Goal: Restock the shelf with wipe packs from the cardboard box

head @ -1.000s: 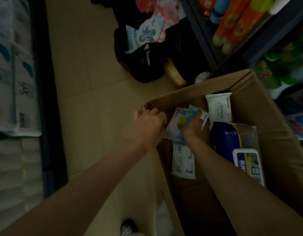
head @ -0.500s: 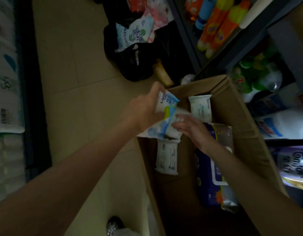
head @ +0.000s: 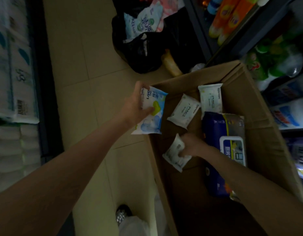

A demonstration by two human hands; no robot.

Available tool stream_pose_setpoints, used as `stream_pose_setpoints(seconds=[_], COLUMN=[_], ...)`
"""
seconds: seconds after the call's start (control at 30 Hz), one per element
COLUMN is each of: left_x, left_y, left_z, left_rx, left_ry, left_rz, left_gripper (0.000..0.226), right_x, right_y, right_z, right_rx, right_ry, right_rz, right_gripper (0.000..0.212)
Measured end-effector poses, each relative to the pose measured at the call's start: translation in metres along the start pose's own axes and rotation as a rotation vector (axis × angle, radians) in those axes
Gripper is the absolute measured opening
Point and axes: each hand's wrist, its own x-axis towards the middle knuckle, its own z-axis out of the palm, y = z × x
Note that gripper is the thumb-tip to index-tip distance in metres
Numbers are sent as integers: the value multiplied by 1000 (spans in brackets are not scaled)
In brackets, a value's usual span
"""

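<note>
Head view: the cardboard box (head: 259, 133) fills the lower right of the frame, standing open on the tiled floor (head: 89, 82). The left hand (head: 135, 106) holds a blue-and-white wipe pack (head: 152, 114) at the box's left rim, at centre frame, thumb across the printed face and fingers behind it. The right hand (head: 193, 147) is inside the box, fingers curled round a small white wipe pack (head: 175, 153).

Two more white packs (head: 183, 113) lie loose toward the far wall of the box, touching each other at one corner. A large dark blue pack (head: 224, 143) with a hard flip lid lies along the right side.

Handling, as a judgement:
- The small packs look light and soft. The film dents under the fingers, so each should lift easily with one hand.
- The plastic film is probably smooth and somewhat slippery. A grip across the full width, thumb on one face and fingers on the other, should be more secure than a pinch at the crimped end seam.
- The contents are not fragile; firm pressure should do no harm, but a seam may tear if pulled.
- The dark blue pack looks heavier and bulkier. It probably needs a wide grip or both hands.

The shelf (head: 220, 40) with bottles (head: 229, 19) runs along the upper right of the frame. A black bag (head: 144, 50) sits at upper centre. Stacked paper goods (head: 11, 65) fill the left edge.
</note>
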Motion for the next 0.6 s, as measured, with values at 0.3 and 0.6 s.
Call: stream_pose_setpoints(seconds=[0.3,0.6], left_x=[-22,-101], left_y=[34,56], left_z=[-56,-244], left_rx=[-652,-1030], left_ry=[50,161], left_rz=[-419,-169], left_gripper=[19,30], right_x=[-97,-163], right_y=[-150,-316], right_z=[-147,-137], right_rx=[-65,106], right_ry=[1039,498], right_rz=[-455,-797], right_gripper=[32,55])
